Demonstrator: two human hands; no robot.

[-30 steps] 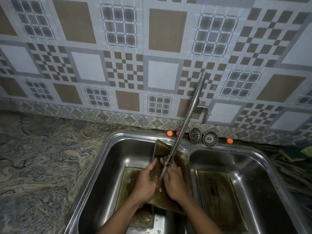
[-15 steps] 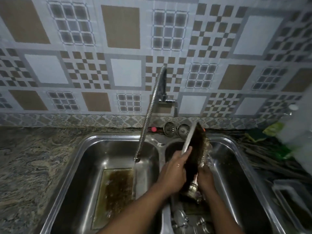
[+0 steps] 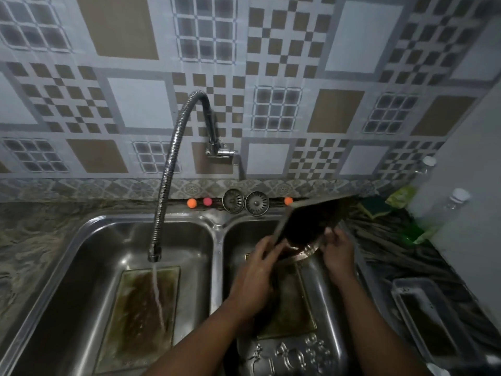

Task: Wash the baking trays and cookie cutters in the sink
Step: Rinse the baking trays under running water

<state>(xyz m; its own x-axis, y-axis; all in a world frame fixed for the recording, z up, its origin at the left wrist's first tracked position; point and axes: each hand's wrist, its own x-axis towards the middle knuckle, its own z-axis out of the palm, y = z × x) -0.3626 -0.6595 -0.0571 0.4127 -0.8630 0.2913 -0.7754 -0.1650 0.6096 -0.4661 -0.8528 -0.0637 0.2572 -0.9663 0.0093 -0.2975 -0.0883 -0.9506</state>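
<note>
Baking tray (image 3: 311, 221), dark, tilted above the right basin of the sink (image 3: 217, 267), far corner overhanging the right rim. I see the left hand (image 3: 260, 264) gripping its left edge and the right hand (image 3: 337, 251) gripping its near edge.

Behind the silver steel sink (image 3: 217, 267) I see wall tiles (image 3: 141, 104) in brown, white and grey, checked and gridded. The bench (image 3: 32, 240) left of the sink is swirled grey. Behind its rim sit 2 orange balls (image 3: 191, 203) and 1 pink ball (image 3: 207, 201). The raised tray (image 3: 306, 221) looks near black; the flat tray (image 3: 141, 308) in its left basin is greenish brown.
</note>
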